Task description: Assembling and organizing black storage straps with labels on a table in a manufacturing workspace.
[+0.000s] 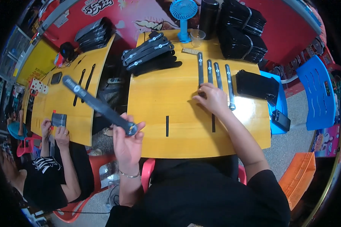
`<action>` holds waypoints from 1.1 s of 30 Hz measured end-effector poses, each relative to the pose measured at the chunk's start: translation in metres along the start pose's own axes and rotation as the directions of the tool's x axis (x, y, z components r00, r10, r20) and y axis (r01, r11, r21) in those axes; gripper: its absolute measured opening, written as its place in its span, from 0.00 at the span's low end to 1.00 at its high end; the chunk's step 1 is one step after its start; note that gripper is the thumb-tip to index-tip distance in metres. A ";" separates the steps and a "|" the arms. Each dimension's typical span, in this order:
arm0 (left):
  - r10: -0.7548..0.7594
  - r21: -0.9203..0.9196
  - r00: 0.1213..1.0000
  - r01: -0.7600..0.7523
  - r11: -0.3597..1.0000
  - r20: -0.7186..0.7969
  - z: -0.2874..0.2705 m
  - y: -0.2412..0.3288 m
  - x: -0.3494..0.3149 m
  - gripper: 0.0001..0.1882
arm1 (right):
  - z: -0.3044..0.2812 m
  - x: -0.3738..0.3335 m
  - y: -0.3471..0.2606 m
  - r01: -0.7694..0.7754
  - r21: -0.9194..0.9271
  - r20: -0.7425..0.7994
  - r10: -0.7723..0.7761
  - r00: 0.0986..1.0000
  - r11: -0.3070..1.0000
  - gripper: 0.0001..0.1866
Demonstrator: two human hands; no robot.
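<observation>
In my left hand (127, 142) is a long black strap (96, 104) with rounded ends, pinched near its lower end. It is raised over the table's left edge and slants up to the left. My right hand (213, 97) is over the middle of the yellow table (151, 98), its fingers closed at the near end of another black strap (200, 68). Three similar straps (219, 75) lie beside that one, roughly parallel. Two short dark strips (167, 126) lie on the table's near half, one partly beside my right forearm.
A pile of black straps (149, 55) lies far left. Behind are a blue fan (183, 19), a clear cup (197, 37) and bundled black packs (242, 32). A black pouch (257, 86) is at right, near a blue chair (317, 92). A co-worker's hands (60, 136) are at the left table.
</observation>
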State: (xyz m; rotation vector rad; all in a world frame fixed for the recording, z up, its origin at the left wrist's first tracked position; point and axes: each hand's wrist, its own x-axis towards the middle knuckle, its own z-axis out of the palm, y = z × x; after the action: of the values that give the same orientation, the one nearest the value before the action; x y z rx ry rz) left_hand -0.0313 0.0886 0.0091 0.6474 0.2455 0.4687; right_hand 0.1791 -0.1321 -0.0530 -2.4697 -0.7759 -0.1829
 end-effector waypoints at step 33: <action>0.031 0.165 0.977 -0.067 0.984 0.211 0.042 -0.071 -0.013 0.16 | -0.056 -0.088 -0.113 0.028 0.646 0.014 -0.049 0.999 0.763 0.19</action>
State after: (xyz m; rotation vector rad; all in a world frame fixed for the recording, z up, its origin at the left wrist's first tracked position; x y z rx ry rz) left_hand -0.0030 0.0103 -0.0022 0.8666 0.0720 0.4266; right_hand 0.0447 -0.1276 0.0215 -1.7959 -0.7454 0.1024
